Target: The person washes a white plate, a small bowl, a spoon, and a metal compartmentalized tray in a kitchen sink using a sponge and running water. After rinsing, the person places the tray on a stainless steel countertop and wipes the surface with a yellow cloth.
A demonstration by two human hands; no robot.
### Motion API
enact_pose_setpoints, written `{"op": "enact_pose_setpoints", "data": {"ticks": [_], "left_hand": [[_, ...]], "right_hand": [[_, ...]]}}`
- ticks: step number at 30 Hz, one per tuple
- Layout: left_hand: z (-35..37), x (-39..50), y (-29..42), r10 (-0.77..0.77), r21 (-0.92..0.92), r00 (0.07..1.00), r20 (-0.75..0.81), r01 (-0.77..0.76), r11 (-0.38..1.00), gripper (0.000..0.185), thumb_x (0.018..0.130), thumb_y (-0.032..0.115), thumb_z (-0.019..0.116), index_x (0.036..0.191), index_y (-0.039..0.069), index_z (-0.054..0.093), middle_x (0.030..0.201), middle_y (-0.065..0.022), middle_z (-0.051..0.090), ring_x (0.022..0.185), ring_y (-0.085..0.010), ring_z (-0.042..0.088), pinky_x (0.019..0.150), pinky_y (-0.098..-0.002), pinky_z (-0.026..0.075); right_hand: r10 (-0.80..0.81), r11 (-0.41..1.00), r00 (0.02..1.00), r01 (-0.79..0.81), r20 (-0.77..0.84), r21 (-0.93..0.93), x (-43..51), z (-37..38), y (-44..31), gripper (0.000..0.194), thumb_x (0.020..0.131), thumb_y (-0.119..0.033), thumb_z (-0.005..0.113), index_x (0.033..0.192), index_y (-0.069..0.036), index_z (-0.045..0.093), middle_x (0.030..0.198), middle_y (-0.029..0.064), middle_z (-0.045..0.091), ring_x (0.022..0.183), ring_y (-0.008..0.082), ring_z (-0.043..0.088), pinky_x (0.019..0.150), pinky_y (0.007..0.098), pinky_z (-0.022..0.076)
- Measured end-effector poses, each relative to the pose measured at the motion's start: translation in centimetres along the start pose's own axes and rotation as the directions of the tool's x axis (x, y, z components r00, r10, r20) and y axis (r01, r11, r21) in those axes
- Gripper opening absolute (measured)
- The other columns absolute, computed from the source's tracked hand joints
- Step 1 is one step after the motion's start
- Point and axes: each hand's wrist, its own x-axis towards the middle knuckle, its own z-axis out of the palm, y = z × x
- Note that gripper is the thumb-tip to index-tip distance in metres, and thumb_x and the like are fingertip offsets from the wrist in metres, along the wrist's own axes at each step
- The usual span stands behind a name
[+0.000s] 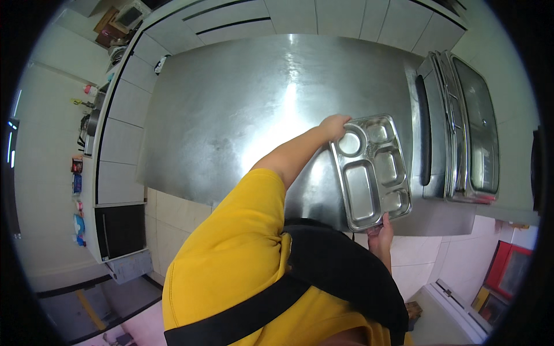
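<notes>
A stainless steel compartment tray [373, 173] with several wells, one of them round, is held at the right part of a large metal table [207, 108]. My left hand [336, 126] grips the tray's far left corner, beside the round well. At the near edge my right hand [381, 235] holds the rim, with fingers partly beneath it and a thumb on top. The wells show no food in them. Whether the tray touches the table or is lifted a little, I cannot tell.
A metal chafing dish with a glass lid [482, 125] and a black handle [424, 129] stand at the table's right end. White cabinets [294, 17] line the far side. A counter with pans and packets runs along the left, above a black oven [122, 231].
</notes>
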Motion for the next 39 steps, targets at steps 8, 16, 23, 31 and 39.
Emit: {"op": "enact_pose_setpoints", "data": {"ticks": [8,16,23,31,39], "left_hand": [[3.4,3.8,4.5,0.252,0.136,0.875,-0.414,-0.214,0.967,0.034,0.073,0.009,0.059,0.106,0.013,0.061,0.114,-0.0131,0.054,0.111,-0.033,0.047,0.091,-0.0415,0.04],[2.4,-21.7,-1.2,0.082,-0.105,0.873,-0.482,-0.15,0.983,0.03,0.076,-0.002,0.055,0.104,0.008,0.06,0.118,-0.0143,0.051,0.111,-0.0326,0.045,0.093,-0.0401,0.04],[-0.7,-54.3,-12.3,-0.362,-0.265,0.71,-0.604,0.25,0.931,0.023,0.081,0.004,0.052,0.103,0.003,0.06,0.099,-0.0136,0.06,0.092,-0.028,0.057,0.081,-0.0346,0.046],[-2.0,-88.9,-21.2,-0.624,-0.512,0.181,-0.76,0.424,0.747,0.02,0.083,0.004,0.054,0.101,0.005,0.062,0.095,-0.0124,0.061,0.087,-0.0253,0.059,0.074,-0.0313,0.049],[-10.0,-104.3,-29.7,-0.688,-0.63,0.048,-0.724,0.359,0.689,0.018,0.086,0.007,0.054,0.103,0.002,0.061,0.097,-0.0124,0.061,0.089,-0.0217,0.06,0.075,-0.0301,0.049]], "right_hand": [[0.058,0.983,0.997,-0.049,-0.047,0.175,0.0,2.6,-0.4,0.03,0.094,-0.031,0.047,0.115,-0.01,0.05,0.116,0.0071,0.054,0.111,0.0232,0.05,0.099,0.0504,0.0374],[0.081,0.953,0.995,-0.062,-0.054,0.295,3.7,3.8,0.9,0.032,0.095,-0.032,0.042,0.109,-0.005,0.054,0.109,0.0102,0.06,0.108,0.0285,0.055,0.096,0.0569,0.0397],[-0.107,0.956,0.994,0.097,0.022,0.276,6.5,3.1,2.3,0.042,0.091,-0.038,0.048,0.106,0.001,0.055,0.101,0.0115,0.061,0.1,0.0293,0.057,0.092,0.052,0.0451],[0.241,0.926,0.956,-0.175,0.166,-0.333,-5.4,16.8,30.2,0.026,0.086,-0.022,0.057,0.103,-0.004,0.048,0.101,0.0087,0.052,0.084,0.0211,0.055,0.062,0.0345,0.0527],[0.473,0.673,0.653,0.165,0.591,-0.721,-30.1,38.0,55.1,0.037,0.084,-0.011,0.058,0.119,-0.01,0.044,0.099,0.0049,0.055,0.085,0.0184,0.054,0.073,0.0338,0.0489]]}}
